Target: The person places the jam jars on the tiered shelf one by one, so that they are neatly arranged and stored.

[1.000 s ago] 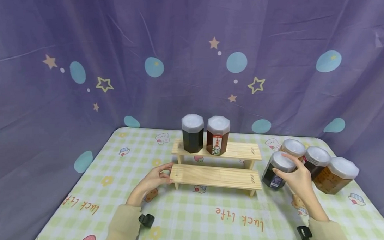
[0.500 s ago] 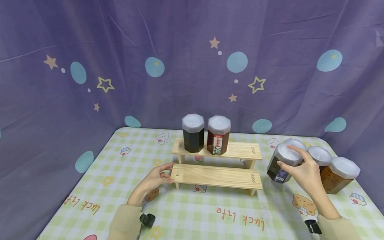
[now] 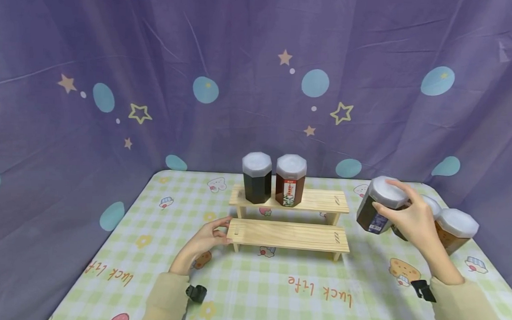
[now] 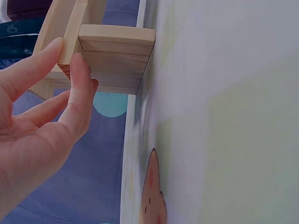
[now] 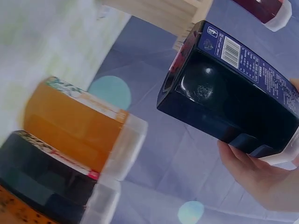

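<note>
My right hand (image 3: pixel 416 222) grips a dark octagonal jar (image 3: pixel 371 213) near its white lid, raised off the table and tilted. In the right wrist view this jar (image 5: pixel 219 105) shows a blue label with a barcode, and part of the hand (image 5: pixel 257 179) is seen at its lid end. My left hand (image 3: pixel 204 238) pinches the left end of the lower board on a two-step wooden rack (image 3: pixel 283 234). The left wrist view shows thumb and fingers (image 4: pixel 80 84) on either side of that board end. Two lidded jars, one dark (image 3: pixel 257 186) and one reddish-brown (image 3: pixel 291 187), stand on the upper step.
Several more jars stand at the right, partly behind my right hand: an amber one (image 5: pixel 74 123), a dark one (image 5: pixel 42 172) and a speckled orange one (image 3: pixel 450 237). A green checked cloth (image 3: pixel 243 291) covers the table. A purple curtain (image 3: pixel 243 51) hangs behind.
My right hand has lifted the dark jar off the table, moving it up and slightly right, with more tilt. My left hand and the rack have stayed still.
</note>
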The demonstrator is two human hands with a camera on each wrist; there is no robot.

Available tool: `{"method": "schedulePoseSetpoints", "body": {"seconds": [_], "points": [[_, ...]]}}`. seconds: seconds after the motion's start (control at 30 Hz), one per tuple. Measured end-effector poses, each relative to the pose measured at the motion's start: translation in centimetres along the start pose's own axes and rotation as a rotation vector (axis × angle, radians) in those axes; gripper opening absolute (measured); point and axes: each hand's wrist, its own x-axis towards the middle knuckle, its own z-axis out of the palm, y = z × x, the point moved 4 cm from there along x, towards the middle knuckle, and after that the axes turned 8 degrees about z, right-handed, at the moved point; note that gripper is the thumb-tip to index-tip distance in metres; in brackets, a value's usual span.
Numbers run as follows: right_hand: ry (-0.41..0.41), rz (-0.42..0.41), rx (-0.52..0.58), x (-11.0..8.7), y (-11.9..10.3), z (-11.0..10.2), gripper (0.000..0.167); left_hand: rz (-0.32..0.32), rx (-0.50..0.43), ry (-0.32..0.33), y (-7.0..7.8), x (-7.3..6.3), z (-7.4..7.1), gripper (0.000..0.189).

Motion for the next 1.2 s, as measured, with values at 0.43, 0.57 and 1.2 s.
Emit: {"method": "schedulePoseSetpoints", "body": {"seconds": [0.43, 0.57, 1.2], "points": [[-0.006, -0.075, 0.055, 1.2, -2.4, 0.6, 0.056, -0.007, -0.009, 0.009, -0.1, 0.1, -0.1, 0.068], [-0.023, -0.082, 0.073, 1.6, -2.8, 1.1, 0.055, -0.003, -0.005, 0.010, 0.1, 0.1, -0.1, 0.067], [-0.082, -0.063, 0.131, 3.3, -4.2, 4.2, 0.056, 0.002, -0.016, -0.007, -0.2, 0.1, 0.0, 0.066]]}}
